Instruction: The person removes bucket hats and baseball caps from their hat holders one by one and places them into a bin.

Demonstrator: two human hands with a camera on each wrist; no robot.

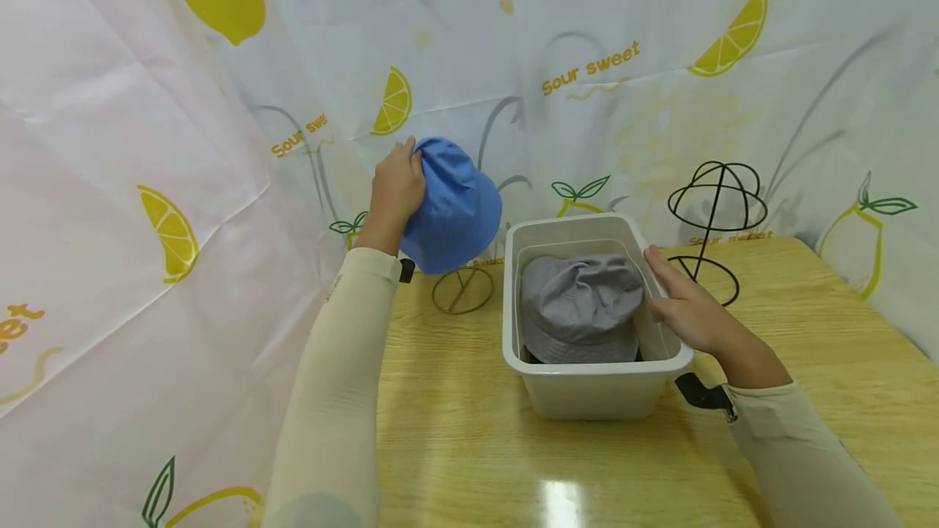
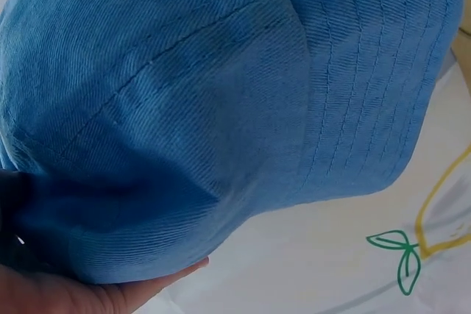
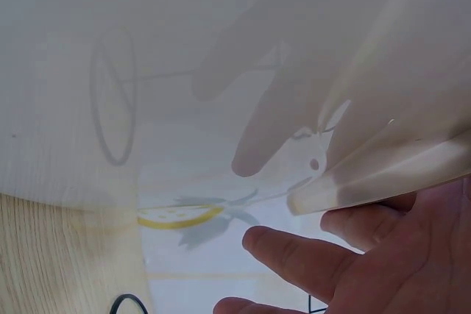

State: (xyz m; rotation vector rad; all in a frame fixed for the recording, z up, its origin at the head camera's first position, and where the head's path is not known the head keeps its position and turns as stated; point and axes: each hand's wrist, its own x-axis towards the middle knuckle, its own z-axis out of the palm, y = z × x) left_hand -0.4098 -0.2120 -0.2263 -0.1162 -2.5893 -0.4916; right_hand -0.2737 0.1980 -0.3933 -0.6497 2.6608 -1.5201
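My left hand (image 1: 399, 186) grips the crown of a blue bucket hat (image 1: 455, 210) up near the back curtain. A black wire stand's round base (image 1: 462, 290) shows below the hat; the stand's top is hidden by it. In the left wrist view the blue hat (image 2: 206, 108) fills the frame, with my left hand (image 2: 88, 292) under its edge. My right hand (image 1: 678, 300) holds the right rim of a white plastic bin (image 1: 587, 393), and a grey bucket hat (image 1: 579, 308) lies inside. In the right wrist view my right hand's fingers (image 3: 309, 255) are on the translucent bin wall (image 3: 221, 71).
A second black wire hat stand (image 1: 717, 210) stands bare behind the bin at the right. The wooden table (image 1: 513, 463) is hemmed in by a lemon-print curtain (image 1: 587, 63) at the back and left. The table's right edge runs close to the curtain.
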